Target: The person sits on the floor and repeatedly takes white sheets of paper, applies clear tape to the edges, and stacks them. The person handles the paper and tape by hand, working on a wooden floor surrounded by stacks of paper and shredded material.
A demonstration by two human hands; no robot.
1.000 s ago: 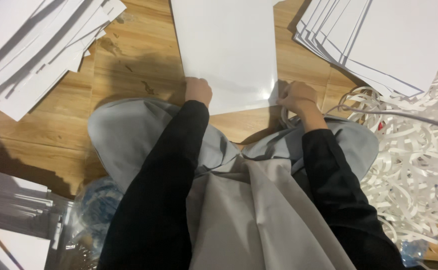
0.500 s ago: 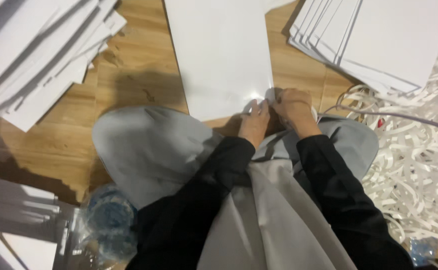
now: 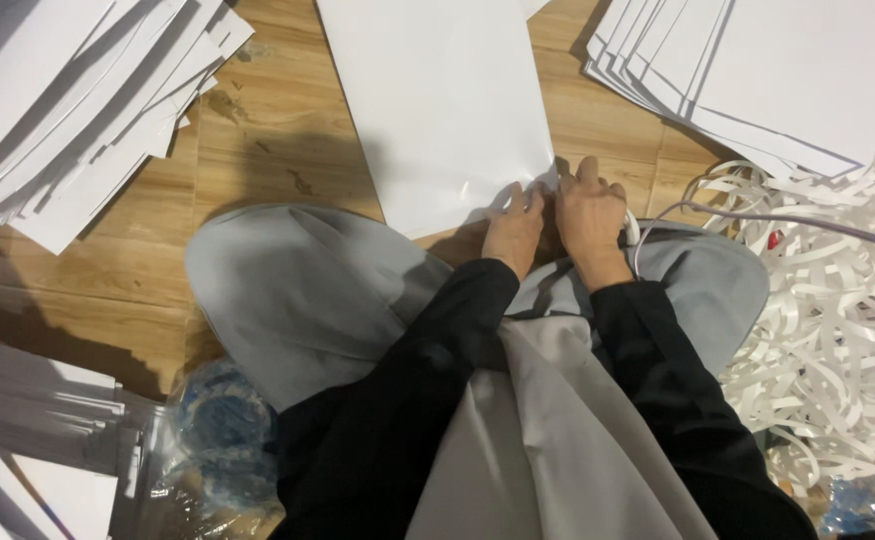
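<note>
A large white sheet (image 3: 438,100) lay flat on the wooden floor (image 3: 278,130), running from the top edge of the view down to the person's knees. Both hands met at its near right corner, at about five o'clock on the sheet. The left hand (image 3: 514,228) rested with its fingers bent onto that corner, and the right hand (image 3: 588,215) lay just beside it, touching it, fingers curled over the same edge. They seemed to be pinching the corner between them, though the fingertips were too bunched to tell exactly how.

Black sleeves ran back over grey trousers (image 3: 308,290). At ten o'clock from the hands lay a fanned stack of white sheets (image 3: 68,100); at one o'clock another stack (image 3: 788,70). A heap of white paper strips (image 3: 838,330) spread at three to four o'clock, crossed by a thin cable (image 3: 758,215). At seven o'clock sat a blue roll in clear plastic (image 3: 223,425).
</note>
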